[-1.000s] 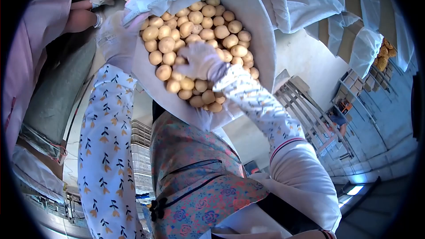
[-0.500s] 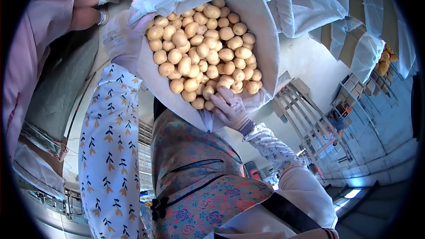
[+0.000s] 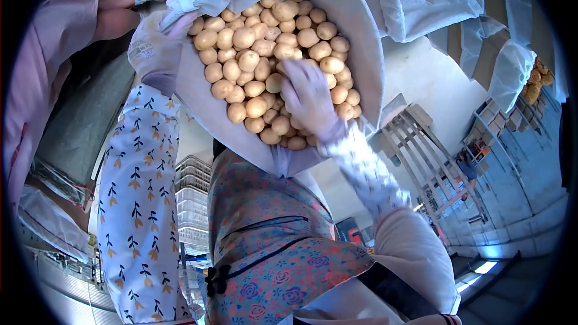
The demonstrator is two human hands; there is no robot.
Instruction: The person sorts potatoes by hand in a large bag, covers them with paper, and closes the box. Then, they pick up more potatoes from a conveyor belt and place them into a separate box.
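Note:
A lined container [image 3: 365,42] is filled with small, round, pale-yellow potatoes [image 3: 244,38]. White fabric is folded over its far edge. At its upper left side my gloved left hand [image 3: 153,51] is closed on the rim, thumb over the edge and the other fingers mostly hidden. Over the right half of the pile lies my gloved right hand [image 3: 308,97], its fingers pointing down among the potatoes. That hand is smeared by motion, so whether it grips a potato cannot be made out.
Another person in a pink garment [image 3: 48,78] stands at the left. Several white-lined containers [image 3: 442,0] line the upper right. A slatted pallet [image 3: 424,156] is farther right, with a person [image 3: 466,171] beyond it. Crates [image 3: 194,192] are stacked behind my left arm.
My right hand has moved up and inward from the near edge of the potatoes to the middle right of the pile. My left hand stays at the rim, shifted slightly left and down in view.

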